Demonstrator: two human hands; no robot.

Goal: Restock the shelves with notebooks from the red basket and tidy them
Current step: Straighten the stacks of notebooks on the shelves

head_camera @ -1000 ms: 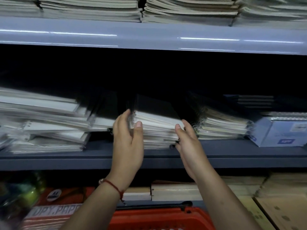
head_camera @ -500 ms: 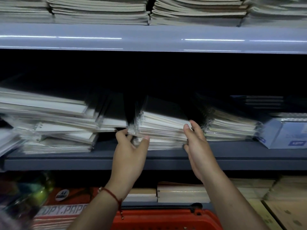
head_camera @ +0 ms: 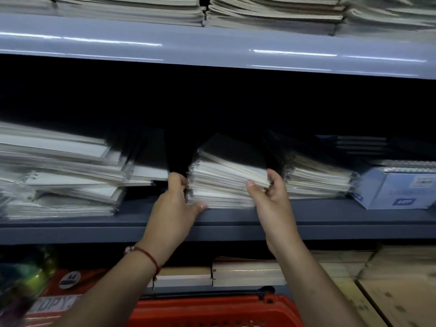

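Note:
A stack of wrapped spiral notebooks with black covers (head_camera: 224, 178) sits in the middle of the dark grey shelf (head_camera: 330, 223). My left hand (head_camera: 175, 206) grips the stack's left side, fingers curled round the spiral edge and thumb under its bottom front. My right hand (head_camera: 269, 194) pinches the front right corner of the upper notebooks, thumb on the front edge. The red basket (head_camera: 212, 312) shows only its rim and black handle at the bottom, below my arms; its contents are hidden.
Slanting piles of wrapped notebooks (head_camera: 63, 175) fill the shelf's left part, another stack (head_camera: 313, 178) stands right of my hands, then a blue box (head_camera: 396, 187). Exercise books (head_camera: 271, 15) line the upper shelf. Paper reams (head_camera: 245, 272) and cardboard boxes (head_camera: 389, 291) lie below.
My left hand slid lower and curled round the stack's left edge, thumb now under it. My right hand turned from flat against the right side to pinching the upper notebooks' corner.

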